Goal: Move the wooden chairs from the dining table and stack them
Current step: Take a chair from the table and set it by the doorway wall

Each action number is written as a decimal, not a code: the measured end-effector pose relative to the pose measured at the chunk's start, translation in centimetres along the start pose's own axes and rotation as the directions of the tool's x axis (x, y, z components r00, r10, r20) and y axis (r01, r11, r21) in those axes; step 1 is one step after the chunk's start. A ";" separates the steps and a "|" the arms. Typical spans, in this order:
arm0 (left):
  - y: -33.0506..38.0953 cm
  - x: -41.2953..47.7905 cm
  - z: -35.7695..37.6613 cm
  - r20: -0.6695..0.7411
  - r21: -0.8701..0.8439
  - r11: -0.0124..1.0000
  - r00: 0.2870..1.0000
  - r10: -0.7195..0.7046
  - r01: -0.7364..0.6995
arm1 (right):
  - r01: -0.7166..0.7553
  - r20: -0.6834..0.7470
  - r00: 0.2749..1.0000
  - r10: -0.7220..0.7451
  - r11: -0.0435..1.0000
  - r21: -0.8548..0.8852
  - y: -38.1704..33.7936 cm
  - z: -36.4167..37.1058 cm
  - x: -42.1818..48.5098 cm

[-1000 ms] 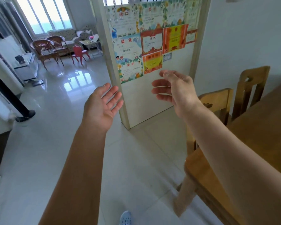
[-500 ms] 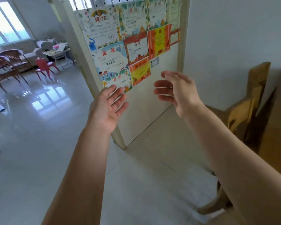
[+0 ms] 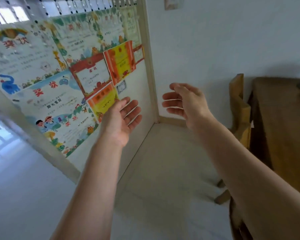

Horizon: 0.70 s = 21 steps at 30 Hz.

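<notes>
The fingers (image 3: 131,110) of the left hand (image 3: 120,122) were spread and slack, palm turned inward, and those of the right hand (image 3: 185,104) were loosely curled and apart, neither set closed on anything. Both hands hung in the air in front of the partition wall (image 3: 139,94), well clear of the nearest wooden chair (image 3: 239,108), which stood at the right, tucked against the end of the table (image 3: 284,122). The step in hand looked like the reach for that chair, so the sound move would be to swing both hands rightward and take the backrest at its top rail, one hand near each end, then lift it straight back so the legs cleared the table edge. The chair was pale, squared timber with a thick flat back and blunt corners, likely heavy and rigid. The table was darker brown wood with a matte top. The floor (image 3: 163,170) was smooth pale tile, glossy enough that legs could slide, and bright paper certificates (image 3: 59,94) covered the partition.
</notes>
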<state>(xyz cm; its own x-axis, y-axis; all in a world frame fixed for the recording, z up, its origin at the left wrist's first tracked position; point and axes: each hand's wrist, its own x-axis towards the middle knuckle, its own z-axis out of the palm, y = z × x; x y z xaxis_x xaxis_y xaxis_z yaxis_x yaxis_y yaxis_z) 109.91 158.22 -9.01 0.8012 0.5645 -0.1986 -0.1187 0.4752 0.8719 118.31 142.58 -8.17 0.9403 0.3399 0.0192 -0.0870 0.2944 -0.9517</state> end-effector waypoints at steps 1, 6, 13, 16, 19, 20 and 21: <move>-0.2 1.9 1.0 0.016 0.010 1.000 1.000 -0.014 0.014 | 0.002 -0.028 1.000 -0.002 1.000 -0.011 0.0 -0.6 1.7; -1.8 10.0 6.2 0.118 0.019 0.994 0.987 -0.112 0.110 | 0.008 -0.146 0.989 -0.014 0.999 -0.041 0.1 -3.6 8.8; -6.0 18.5 14.0 0.258 0.100 0.959 0.924 -0.281 0.264 | 0.003 -0.342 0.939 -0.028 0.997 -0.072 -0.4 -9.4 15.5; -8.1 21.8 17.3 0.323 0.159 0.927 0.870 -0.373 0.339 | 0.015 -0.437 0.899 -0.041 0.998 -0.063 -0.3 -12.1 17.9; -10.0 25.1 20.4 0.377 0.223 0.893 0.810 -0.449 0.390 | 0.022 -0.525 0.850 -0.045 0.999 -0.049 0.0 -14.6 20.5; -10.5 26.3 21.3 0.393 0.248 0.881 0.790 -0.471 0.402 | 0.022 -0.557 0.829 -0.046 0.999 -0.049 0.1 -15.3 21.5; -10.9 27.4 22.1 0.407 0.272 0.870 0.770 -0.491 0.410 | 0.019 -0.587 0.809 -0.045 0.999 -0.051 0.2 -15.9 22.4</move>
<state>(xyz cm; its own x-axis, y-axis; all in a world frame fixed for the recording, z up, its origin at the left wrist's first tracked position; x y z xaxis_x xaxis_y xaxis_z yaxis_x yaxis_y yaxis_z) 146.17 153.57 -14.08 0.9142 -0.0731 -0.3985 0.3853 0.4613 0.7992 144.54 136.05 -12.82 0.9573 -0.2624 -0.1210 -0.0521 0.2549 -0.9655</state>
